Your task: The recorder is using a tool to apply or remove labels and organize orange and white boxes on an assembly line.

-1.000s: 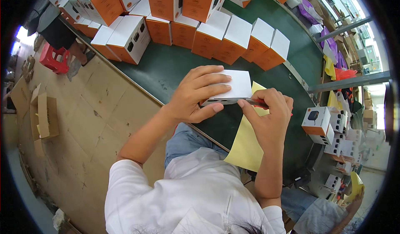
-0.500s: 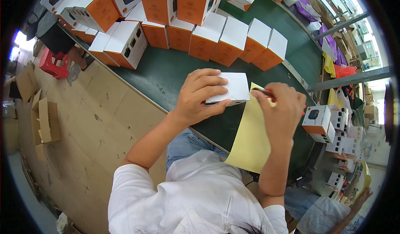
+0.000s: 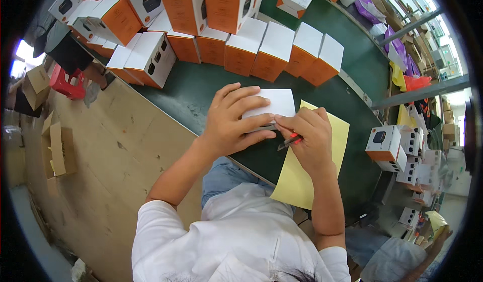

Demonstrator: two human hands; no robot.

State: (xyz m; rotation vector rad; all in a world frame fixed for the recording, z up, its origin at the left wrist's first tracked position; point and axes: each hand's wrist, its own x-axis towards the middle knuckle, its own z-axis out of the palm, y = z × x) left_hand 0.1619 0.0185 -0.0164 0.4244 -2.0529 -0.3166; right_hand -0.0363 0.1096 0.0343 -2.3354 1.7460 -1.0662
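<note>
A small white box [image 3: 276, 101] lies on the green table in front of me. My left hand [image 3: 234, 113] grips it from the left, fingers spread over its top and thumb along the near side. My right hand [image 3: 308, 133] is closed round a small knife [image 3: 289, 142] with a dark blade and red on its handle; the blade points down and left. The thumb and fingertips of that hand press at the box's near right edge, where any small item between them is hidden. Beneath my right hand is a yellow sheet [image 3: 294, 181], which overhangs the table's near edge.
Several white and orange boxes [image 3: 271, 51] stand in rows and stacks across the table's far left side. One box [image 3: 294, 1] lies apart at the back. More boxes [image 3: 385, 144] are stacked at the right beside a metal bar [image 3: 422, 92]. Another person's arm [image 3: 437, 242] shows at lower right.
My right hand has moved left from above the yellow sheet to the box's edge, and the knife has swung to point down and left. My left hand and the box have shifted slightly left.
</note>
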